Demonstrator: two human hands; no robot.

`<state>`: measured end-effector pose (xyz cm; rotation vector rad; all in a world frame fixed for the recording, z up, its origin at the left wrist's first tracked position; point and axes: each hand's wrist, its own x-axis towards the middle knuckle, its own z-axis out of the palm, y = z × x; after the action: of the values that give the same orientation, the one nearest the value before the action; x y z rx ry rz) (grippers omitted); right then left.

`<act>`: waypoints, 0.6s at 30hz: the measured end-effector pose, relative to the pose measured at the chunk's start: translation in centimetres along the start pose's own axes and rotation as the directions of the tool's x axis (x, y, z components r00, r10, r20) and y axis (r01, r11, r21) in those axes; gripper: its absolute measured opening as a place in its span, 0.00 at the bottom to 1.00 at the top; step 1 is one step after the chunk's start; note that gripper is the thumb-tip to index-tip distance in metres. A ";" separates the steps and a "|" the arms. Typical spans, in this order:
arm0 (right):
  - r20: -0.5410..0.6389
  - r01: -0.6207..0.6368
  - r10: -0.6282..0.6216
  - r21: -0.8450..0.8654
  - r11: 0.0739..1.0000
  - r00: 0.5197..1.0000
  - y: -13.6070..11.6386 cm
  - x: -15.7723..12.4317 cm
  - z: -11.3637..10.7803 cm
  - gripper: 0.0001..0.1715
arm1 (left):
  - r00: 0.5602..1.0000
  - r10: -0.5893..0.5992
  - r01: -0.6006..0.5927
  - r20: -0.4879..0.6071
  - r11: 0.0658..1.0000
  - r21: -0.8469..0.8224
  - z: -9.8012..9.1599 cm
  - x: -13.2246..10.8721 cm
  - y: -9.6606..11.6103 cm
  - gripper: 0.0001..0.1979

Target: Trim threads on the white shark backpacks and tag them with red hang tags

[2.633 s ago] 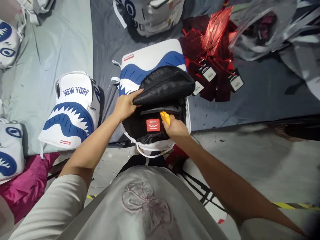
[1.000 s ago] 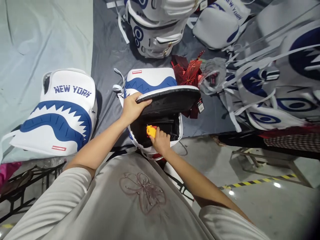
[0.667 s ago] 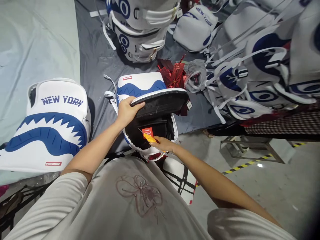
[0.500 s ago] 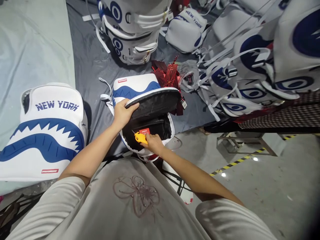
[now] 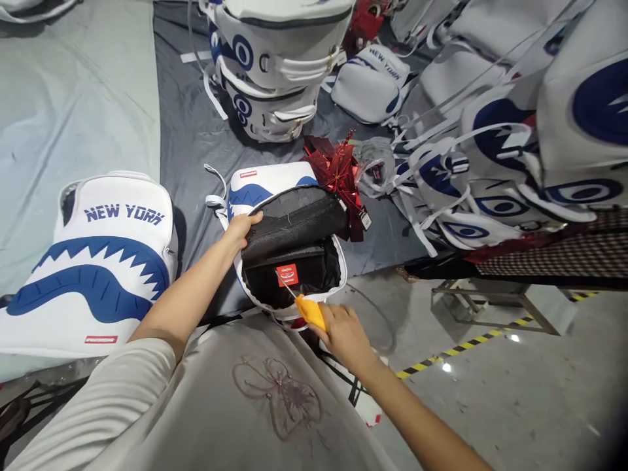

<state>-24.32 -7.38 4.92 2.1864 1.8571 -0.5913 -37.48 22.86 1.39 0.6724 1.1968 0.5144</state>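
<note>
A small white and blue backpack [image 5: 277,173] lies unzipped in front of me. My left hand [image 5: 241,230] is closed on the left edge of its folded-back front flap, the thumb on the black lining. Inside the black interior [image 5: 314,265] a red label [image 5: 288,275] shows. My right hand [image 5: 343,330] is wrapped round a yellow-handled tool [image 5: 311,311] with a long thin metal tip. The tool is over the near rim of the opening, its tip pointing in toward the red label. The fingers partly hide the handle, so its exact kind is unclear.
To the left lies a NEW YORK shark-mouth backpack [image 5: 98,261]. Stacked white bags [image 5: 275,72] stand behind. Red shiny tags [image 5: 338,173] lie beside the open bag, and more bags [image 5: 510,157] with loose straps crowd the right. The table edge drops to a floor [image 5: 515,386] with striped tape.
My right hand has drawn the yellow tool back out of the bag, toward me and right. The flap is turned further back, showing more lining. The view has shifted slightly.
</note>
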 end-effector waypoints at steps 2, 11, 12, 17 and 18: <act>-0.056 -0.060 0.072 0.193 0.979 0.996 0.2 -1.7 1.6 0.28 | 0.992 -0.122 0.122 0.011 0.993 0.003 -0.1 0.9 -0.4 0.15; -0.028 -0.222 0.356 0.734 0.642 0.934 -1.4 -0.8 5.4 0.29 | 0.963 -0.269 0.270 -0.019 0.962 0.037 0.4 1.4 -1.7 0.08; -0.033 -0.219 0.361 0.744 0.632 0.932 -1.5 -0.6 5.6 0.29 | 0.964 -0.264 0.265 -0.025 0.963 0.043 0.4 1.4 -1.8 0.08; 0.033 -0.297 0.371 0.666 0.684 0.928 -1.0 -0.5 5.3 0.31 | 0.980 -0.190 0.192 -0.050 0.981 0.036 0.6 1.2 -2.2 0.11; 0.082 -0.344 0.375 0.609 0.714 0.923 -0.8 -0.7 4.8 0.31 | 0.986 -0.161 0.162 -0.052 0.986 0.026 0.6 1.1 -2.3 0.13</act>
<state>-25.95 -9.87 0.98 2.8883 1.2814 -1.1974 -36.57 21.89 -0.85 0.5855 1.2965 0.3795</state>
